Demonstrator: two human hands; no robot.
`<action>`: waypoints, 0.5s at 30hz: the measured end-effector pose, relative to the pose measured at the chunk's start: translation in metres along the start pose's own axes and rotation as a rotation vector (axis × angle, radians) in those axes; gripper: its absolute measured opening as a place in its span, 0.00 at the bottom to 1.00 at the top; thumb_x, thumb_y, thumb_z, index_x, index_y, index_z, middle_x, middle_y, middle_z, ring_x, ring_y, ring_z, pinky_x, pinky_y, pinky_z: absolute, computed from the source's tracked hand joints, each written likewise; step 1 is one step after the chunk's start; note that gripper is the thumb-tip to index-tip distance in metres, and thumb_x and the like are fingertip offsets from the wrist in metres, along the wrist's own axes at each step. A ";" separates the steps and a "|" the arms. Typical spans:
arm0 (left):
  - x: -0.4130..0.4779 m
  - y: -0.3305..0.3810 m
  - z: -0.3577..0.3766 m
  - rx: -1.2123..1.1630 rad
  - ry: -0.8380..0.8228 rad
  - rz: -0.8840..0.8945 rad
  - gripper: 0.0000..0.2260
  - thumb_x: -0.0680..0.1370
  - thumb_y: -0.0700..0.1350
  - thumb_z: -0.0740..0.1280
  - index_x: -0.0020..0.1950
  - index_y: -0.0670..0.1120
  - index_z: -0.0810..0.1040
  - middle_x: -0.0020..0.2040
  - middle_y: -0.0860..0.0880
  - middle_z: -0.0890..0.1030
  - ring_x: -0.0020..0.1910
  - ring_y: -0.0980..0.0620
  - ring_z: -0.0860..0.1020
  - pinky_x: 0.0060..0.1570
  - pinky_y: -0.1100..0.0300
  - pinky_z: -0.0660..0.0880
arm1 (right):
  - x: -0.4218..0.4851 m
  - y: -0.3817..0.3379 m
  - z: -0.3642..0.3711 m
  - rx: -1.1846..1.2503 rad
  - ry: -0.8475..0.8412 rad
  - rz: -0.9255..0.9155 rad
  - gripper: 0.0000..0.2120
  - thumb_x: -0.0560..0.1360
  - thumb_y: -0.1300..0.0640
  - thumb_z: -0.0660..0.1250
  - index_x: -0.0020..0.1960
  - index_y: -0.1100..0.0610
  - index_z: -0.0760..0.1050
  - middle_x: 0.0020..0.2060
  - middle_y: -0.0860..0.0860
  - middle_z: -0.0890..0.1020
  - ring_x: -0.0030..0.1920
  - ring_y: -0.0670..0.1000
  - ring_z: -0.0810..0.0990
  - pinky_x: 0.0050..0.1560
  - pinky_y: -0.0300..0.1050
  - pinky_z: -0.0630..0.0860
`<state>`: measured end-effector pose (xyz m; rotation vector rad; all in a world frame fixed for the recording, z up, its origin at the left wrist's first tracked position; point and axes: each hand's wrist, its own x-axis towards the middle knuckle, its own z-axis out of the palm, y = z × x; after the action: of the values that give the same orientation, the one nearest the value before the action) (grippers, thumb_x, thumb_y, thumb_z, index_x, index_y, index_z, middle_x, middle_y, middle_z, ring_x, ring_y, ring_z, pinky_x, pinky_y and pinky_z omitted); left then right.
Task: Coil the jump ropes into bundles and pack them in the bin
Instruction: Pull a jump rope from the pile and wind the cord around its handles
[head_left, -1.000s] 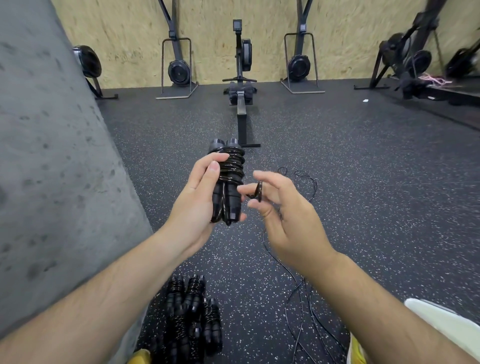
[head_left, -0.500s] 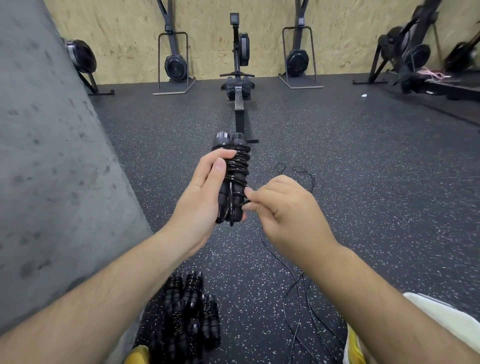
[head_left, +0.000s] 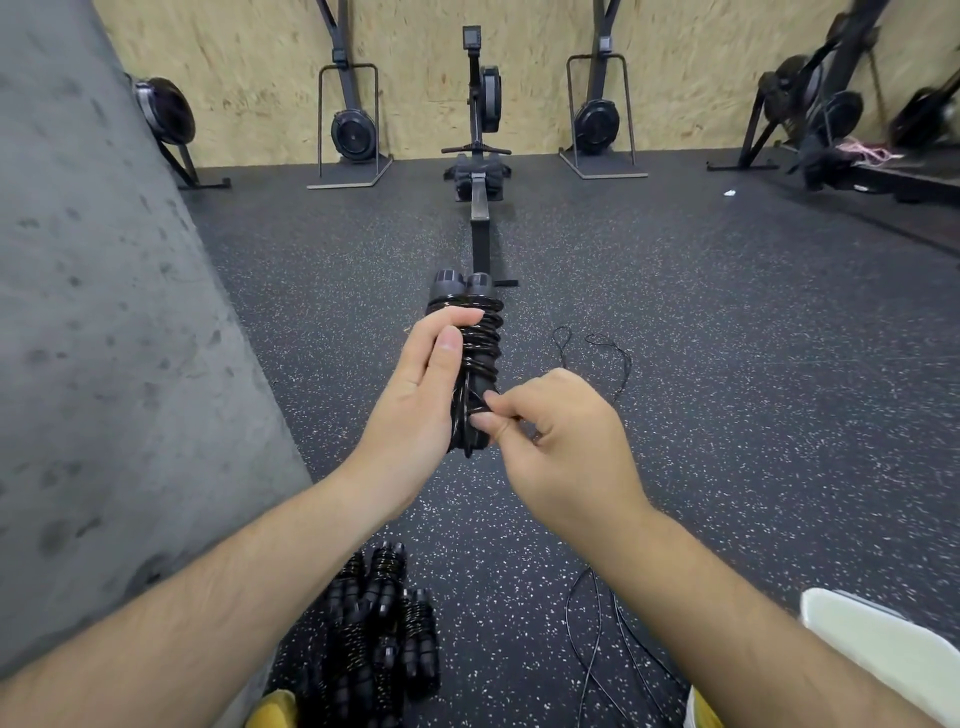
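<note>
The jump rope bundle (head_left: 475, 343) is gripped by the curled left hand (head_left: 415, 410) in front of the rowing machine (head_left: 480, 156). Its cord (head_left: 464, 415) is pinched by the right hand (head_left: 561, 447). Farther from it, wound bundles (head_left: 384, 629) are piled; whether a bin holds them cannot be told.

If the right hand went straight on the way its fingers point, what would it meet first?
The coiled jump rope: the right hand points left at its lower end, fingertips seemingly pinching the cord there. Just behind it is the left hand, gripping that bundle.
</note>
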<state>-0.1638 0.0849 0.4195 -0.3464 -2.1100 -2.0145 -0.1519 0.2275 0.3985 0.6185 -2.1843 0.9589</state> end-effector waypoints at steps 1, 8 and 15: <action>0.000 0.000 0.000 0.015 0.009 0.006 0.11 0.86 0.53 0.55 0.60 0.61 0.77 0.57 0.45 0.81 0.49 0.51 0.77 0.54 0.49 0.75 | 0.000 -0.002 0.000 -0.075 -0.008 -0.087 0.09 0.77 0.57 0.68 0.39 0.60 0.79 0.33 0.50 0.78 0.39 0.54 0.73 0.40 0.51 0.73; -0.001 -0.004 -0.006 -0.093 -0.042 -0.017 0.14 0.80 0.49 0.66 0.64 0.62 0.75 0.63 0.46 0.79 0.54 0.50 0.77 0.58 0.49 0.76 | 0.000 -0.008 0.005 0.061 0.069 0.086 0.05 0.75 0.56 0.71 0.44 0.57 0.84 0.39 0.49 0.74 0.42 0.52 0.74 0.39 0.49 0.73; 0.002 -0.005 -0.012 -0.184 -0.075 -0.007 0.23 0.74 0.47 0.72 0.67 0.60 0.74 0.64 0.39 0.78 0.56 0.48 0.77 0.59 0.51 0.75 | 0.004 -0.016 0.006 0.269 0.005 0.216 0.03 0.74 0.64 0.73 0.45 0.58 0.85 0.45 0.49 0.77 0.42 0.42 0.75 0.44 0.29 0.70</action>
<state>-0.1678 0.0729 0.4163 -0.4508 -1.9737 -2.2400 -0.1472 0.2121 0.4057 0.5068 -2.1662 1.3817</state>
